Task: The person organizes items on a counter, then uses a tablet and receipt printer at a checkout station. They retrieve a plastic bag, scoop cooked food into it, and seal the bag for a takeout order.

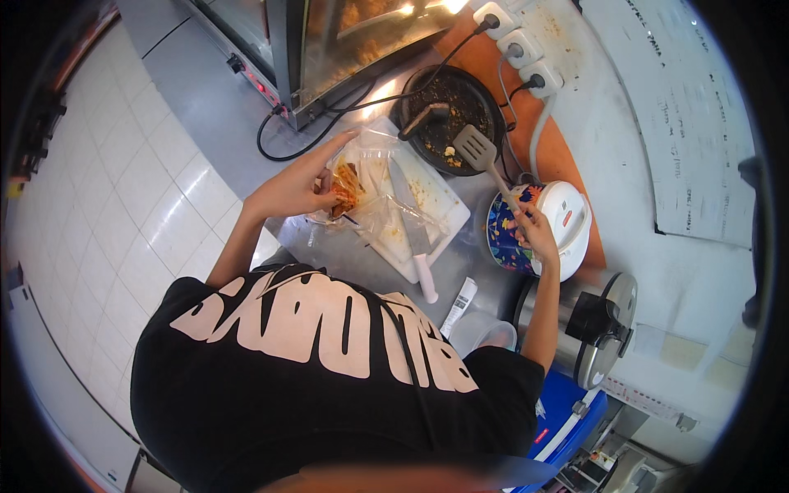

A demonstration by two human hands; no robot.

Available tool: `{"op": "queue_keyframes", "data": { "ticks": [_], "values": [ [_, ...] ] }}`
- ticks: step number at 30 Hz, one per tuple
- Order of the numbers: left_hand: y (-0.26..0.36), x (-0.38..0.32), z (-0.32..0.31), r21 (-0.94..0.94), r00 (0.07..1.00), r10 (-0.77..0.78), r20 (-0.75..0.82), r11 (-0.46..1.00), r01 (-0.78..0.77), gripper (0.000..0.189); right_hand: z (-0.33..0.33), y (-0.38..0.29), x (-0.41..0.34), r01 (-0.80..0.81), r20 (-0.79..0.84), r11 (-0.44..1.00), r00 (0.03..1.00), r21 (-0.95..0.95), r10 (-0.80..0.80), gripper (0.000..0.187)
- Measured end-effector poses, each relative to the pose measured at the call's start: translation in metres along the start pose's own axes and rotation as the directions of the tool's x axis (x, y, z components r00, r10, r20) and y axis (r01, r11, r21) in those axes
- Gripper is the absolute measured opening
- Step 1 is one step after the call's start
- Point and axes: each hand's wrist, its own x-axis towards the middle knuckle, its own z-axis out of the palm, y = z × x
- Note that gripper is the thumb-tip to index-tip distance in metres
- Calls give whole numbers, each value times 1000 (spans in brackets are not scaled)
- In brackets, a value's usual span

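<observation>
My left hand grips a clear plastic bag, its fingers bent against the reddish-orange food there. Whether the fingers are inside the bag is unclear. Under it lies a white cutting board with crumbs and orange smears. A kitchen knife with a white handle rests across the board, partly beneath loose plastic. In my right hand is a slotted turner, its blade over the edge of a dark frying pan with food scraps in it.
Behind the board stands a lit glass food warmer; its black cord loops over the metal counter. Plugged sockets line the wall. To the right are a patterned rice cooker, a steel pot and a clear plastic tub.
</observation>
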Motion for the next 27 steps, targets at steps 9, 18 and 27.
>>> {"op": "queue_keyframes", "data": {
  "ticks": [9, 18, 27],
  "values": [
    [-1, -1, -1, -21, 1000, -3, -6, 1000, 2, 88, -6, -23, 33, -33, 82, 969, 995, -246, 54, 31],
    [0, 0, 3, -57, 999, 0, -34, 998, -1, 88, 4, -38, 53, -161, 236, 985, 956, -70, 173, 30],
    [-2, 1, 1, -61, 999, -35, -37, 998, 32, 87, 21, -39, 49, -167, 184, 982, 966, -94, 182, 32]
  ]
}}
